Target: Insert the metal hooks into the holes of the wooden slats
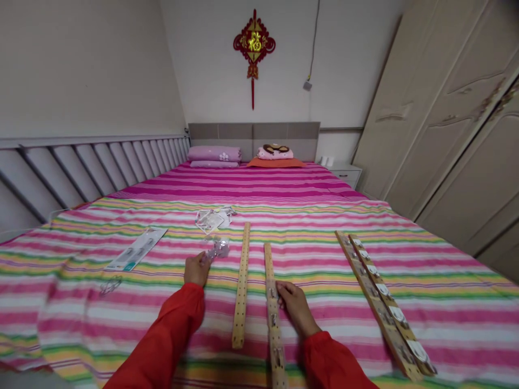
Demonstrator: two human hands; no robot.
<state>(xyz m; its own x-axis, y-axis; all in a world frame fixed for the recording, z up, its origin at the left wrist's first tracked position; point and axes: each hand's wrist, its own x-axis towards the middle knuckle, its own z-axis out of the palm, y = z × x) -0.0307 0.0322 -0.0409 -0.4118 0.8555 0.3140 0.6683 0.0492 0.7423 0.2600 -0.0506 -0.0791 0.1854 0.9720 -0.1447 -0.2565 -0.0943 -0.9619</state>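
Note:
My left hand (197,268) has its fingers closed at the near edge of a small pile of clear plastic pieces (219,248). They look pinched on one piece. My right hand (295,306) is closed at the right edge of a wooden strip (268,262), thumb and fingertips against it. Along that strip sit several clear pads with metal hooks (274,320), the top one beside my fingertips. Between my hands lies a second wooden strip (241,286), with rows of small holes and no hooks on it.
Two more strips lie at the right, one with clear pieces (375,294) and one with white hooks (383,290). A flat hook package (138,249) and thin wire loops (111,284) lie left. Opened packaging (213,219) lies beyond my left hand. Everything rests on a striped bedspread (182,340).

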